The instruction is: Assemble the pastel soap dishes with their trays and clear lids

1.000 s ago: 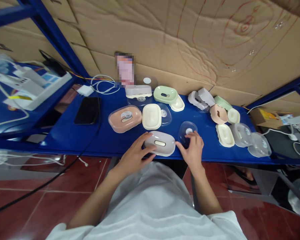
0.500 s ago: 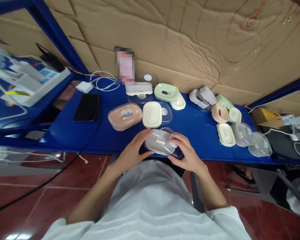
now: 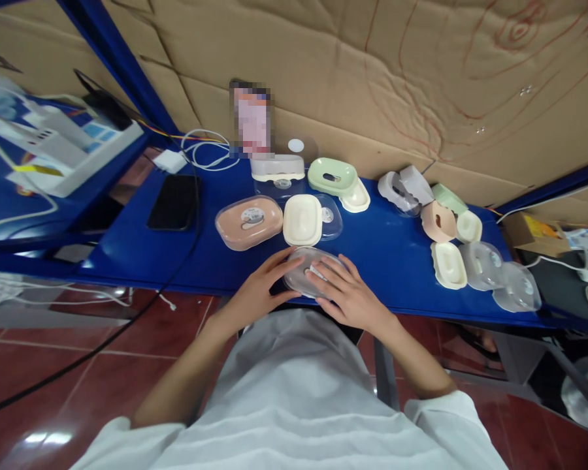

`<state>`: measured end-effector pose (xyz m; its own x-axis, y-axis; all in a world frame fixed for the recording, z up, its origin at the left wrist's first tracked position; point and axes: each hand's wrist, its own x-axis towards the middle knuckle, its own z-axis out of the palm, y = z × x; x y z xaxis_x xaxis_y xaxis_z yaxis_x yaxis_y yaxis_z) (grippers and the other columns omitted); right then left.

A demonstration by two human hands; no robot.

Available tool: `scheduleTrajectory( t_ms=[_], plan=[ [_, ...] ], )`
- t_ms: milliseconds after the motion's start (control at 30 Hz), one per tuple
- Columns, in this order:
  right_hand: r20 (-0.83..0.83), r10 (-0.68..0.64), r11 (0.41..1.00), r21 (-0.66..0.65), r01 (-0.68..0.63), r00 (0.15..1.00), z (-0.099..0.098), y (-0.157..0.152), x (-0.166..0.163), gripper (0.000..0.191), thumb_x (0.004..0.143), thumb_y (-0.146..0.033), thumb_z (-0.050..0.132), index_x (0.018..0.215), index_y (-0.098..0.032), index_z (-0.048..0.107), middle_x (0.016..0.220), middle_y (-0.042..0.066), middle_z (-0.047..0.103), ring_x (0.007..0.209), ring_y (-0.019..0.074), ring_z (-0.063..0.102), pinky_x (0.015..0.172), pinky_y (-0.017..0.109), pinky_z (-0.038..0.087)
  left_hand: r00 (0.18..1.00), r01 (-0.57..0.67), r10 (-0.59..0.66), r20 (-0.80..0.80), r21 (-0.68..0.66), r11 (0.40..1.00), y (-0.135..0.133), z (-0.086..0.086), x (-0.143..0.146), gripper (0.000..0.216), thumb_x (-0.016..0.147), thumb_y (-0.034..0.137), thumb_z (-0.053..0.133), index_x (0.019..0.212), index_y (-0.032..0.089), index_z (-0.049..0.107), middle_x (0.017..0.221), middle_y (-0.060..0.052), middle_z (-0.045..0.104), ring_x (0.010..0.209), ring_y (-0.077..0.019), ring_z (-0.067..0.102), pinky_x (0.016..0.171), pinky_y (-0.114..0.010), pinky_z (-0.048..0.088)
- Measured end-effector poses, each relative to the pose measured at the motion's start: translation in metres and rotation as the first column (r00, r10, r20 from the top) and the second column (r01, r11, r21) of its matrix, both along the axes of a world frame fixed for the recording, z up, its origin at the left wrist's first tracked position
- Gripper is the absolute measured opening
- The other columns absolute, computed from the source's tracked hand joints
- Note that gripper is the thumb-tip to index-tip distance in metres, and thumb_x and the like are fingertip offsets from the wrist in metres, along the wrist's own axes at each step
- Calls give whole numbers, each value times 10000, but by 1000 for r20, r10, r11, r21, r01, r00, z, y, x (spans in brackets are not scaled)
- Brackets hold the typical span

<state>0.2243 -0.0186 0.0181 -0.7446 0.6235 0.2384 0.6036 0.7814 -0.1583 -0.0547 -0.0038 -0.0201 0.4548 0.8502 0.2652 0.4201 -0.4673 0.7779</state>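
Cream dish (image 3: 302,220) just beyond gray box (image 3: 298,279)

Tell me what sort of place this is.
Probably an improvised workshop bench: a glossy blue table, a creased brown cardboard sheet behind it, and a pink oval plastic box among similar pieces.

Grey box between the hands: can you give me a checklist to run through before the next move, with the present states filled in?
1. Clear lid over the grey box: ok.
2. Lid rim seated all round: cannot tell; the right hand covers part.
3. Left hand at the box's left end: ok.
4. Right fingers spread over the lid: ok.
5. Gap to the cream piece behind: cannot tell; they look very close.
6. Box well back from the blue table front edge: not ok, near it.
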Motion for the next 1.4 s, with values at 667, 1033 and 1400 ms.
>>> scheduleTrajectory(
  t_ms=[667, 1033, 1400],
  plan=[
    [-130, -145, 989, -39, 141, 981, 4, 57, -8, 551, 1132, -240, 371, 1680, -280, 416, 1737, 76, 426, 1665, 291, 290, 1339, 607, 287, 936, -310, 335, -105, 199, 930, -39, -1, -40, 542, 992, 507, 733, 1475, 306, 590, 1564, -109, 567, 1421, -326, 620, 1179, -525, 562],
    [-118, -195, 980, -54, 190, 974, -9, 21, 26, 304, 1098, -361, 584, 1355, -219, 663, 1281, 131, 732, 1302, 276, 667, 1259, 577, 430, 845, -479, 527, -88, 312, 820, -26, -8, -44, 646, 983, 450, 754, 1549, 282, 492, 1540, -156, 524, 1436, -344, 582, 1185, -566, 537],
    [-242, -109, 992, -89, 90, 964, 9, 23, 63, 397, 1027, -73, 428, 1143, -275, 750, 1435, 50, 728, 1542, 247, 518, 1295, 623, 393, 945, -101, 249, -214, 532, 841, -19, 1, 20, 725, 982, 2, 502, 1610, 362, 477, 1729, -107, 390, 1606, -346, 395, 1265, -594, 426]
  ],
)
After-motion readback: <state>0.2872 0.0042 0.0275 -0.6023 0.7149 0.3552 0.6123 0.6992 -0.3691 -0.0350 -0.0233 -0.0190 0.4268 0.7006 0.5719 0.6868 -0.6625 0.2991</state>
